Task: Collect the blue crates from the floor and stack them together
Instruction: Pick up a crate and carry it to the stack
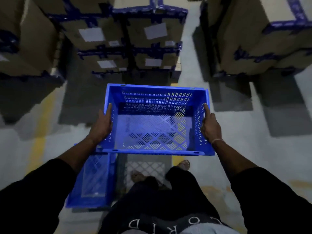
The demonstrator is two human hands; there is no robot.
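Blue crate (157, 120) was gripped by its side walls, left hand (101, 124) and right hand (210, 124), above the floor (236, 149); another blue crate (92, 181) lay near left.

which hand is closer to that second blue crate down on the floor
Left. The left hand grips the held crate above the floor crate; the right hand grips the opposite side.

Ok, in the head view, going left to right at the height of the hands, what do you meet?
Yellow floor line → left hand → held blue crate → right hand → bare grey floor.
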